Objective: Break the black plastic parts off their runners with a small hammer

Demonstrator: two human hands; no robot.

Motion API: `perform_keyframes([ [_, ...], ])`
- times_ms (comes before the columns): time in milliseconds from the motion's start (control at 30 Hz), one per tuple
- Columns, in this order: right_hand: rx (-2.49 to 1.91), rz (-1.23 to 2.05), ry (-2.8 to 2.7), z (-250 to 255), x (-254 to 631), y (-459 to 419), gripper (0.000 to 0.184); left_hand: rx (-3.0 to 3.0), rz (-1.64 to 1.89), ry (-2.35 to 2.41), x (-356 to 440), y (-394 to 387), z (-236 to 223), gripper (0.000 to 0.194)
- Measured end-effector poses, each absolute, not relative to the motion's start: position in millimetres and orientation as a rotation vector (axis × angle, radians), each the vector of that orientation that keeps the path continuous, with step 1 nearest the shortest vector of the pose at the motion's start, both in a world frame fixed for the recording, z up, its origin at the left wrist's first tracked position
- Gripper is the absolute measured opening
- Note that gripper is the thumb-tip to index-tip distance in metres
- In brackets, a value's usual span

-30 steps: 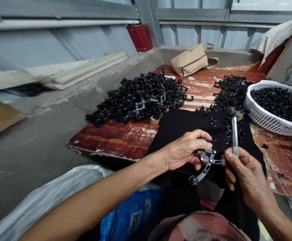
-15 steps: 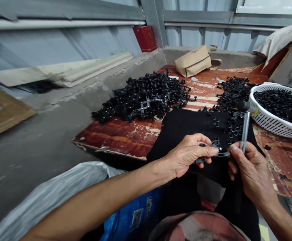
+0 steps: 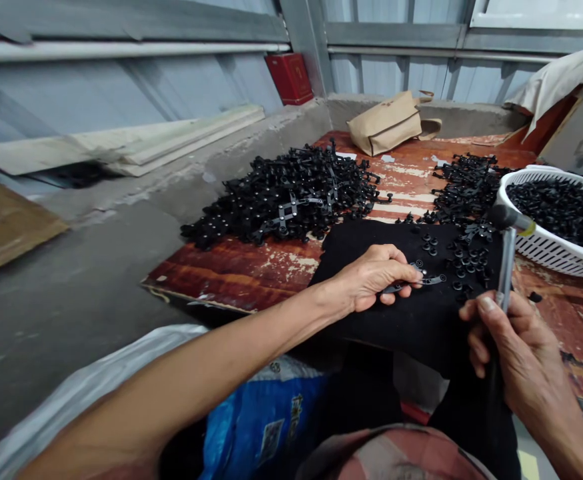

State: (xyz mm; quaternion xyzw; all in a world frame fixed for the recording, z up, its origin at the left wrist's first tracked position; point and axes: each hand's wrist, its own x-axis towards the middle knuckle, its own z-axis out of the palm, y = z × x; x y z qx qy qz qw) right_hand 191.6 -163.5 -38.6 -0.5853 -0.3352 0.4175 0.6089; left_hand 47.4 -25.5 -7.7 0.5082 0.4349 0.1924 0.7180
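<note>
My left hand (image 3: 379, 277) pinches a small dark linkage of jointed plastic arms (image 3: 431, 280) low over the black cloth (image 3: 341, 257). Part of the linkage is hidden under my fingers. To the right, my right hand (image 3: 516, 337) is wrapped round a hammer (image 3: 506, 257), held upright with its black and yellow head at the top. The two hands are apart. Small round black caps (image 3: 429, 245) lie in a group on the cloth beyond my left hand, and more black caps (image 3: 466, 261) lie between the hands.
A large heap of black linkages (image 3: 281, 193) covers the table's left part. A smaller heap of black parts (image 3: 466, 180) lies at the back right, beside a white basket (image 3: 551, 250) full of black pieces. A beige bag (image 3: 386, 123) rests at the far edge of the worn red-brown table (image 3: 236, 273).
My right hand has let go of the linkage's end and moved right and down with the hammer. My left hand has moved slightly up and left with the linkage, lowering it toward the cloth.
</note>
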Motion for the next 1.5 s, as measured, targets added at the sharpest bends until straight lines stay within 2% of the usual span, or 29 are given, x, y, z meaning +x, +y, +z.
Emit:
perform_keyframes([
  [167, -1.375, 1.023, -0.674, -52, 198, -196, 0.021, 1.064, 0.443, 1.034, 50, -16, -9, 0.017],
  [300, -1.38, 1.101, -0.544, -63, 199, -214, 0.027, 1.0, 0.409, 1.036, 52, -16, -8, 0.018],
  [467, -1.471, 1.081, -0.375, -53, 184, -220, 0.028, 0.93, 0.384, 1.04, 54, -15, -10, 0.018],
  [900, -1.483, 1.078, -0.36, -48, 177, -218, 0.032, 0.893, 0.38, 1.016, 52, -13, -15, 0.018],
  [1133, -1.529, 1.1, -0.441, -56, 186, -222, 0.028, 0.999, 0.416, 1.042, 52, -17, -14, 0.019],
  [1267, -1.649, 1.13, -0.789, -66, 211, -226, 0.041, 1.065, 0.448, 1.068, 52, -18, -18, 0.019],
  [1333, -1.741, 0.978, -1.047, -65, 219, -225, 0.047, 1.121, 0.443, 1.073, 52, -16, -21, 0.018],
  [1500, -1.744, 0.19, -1.704, -53, 221, -211, 0.056, 1.264, 0.354, 1.111, 53, -8, -22, 0.012],
])
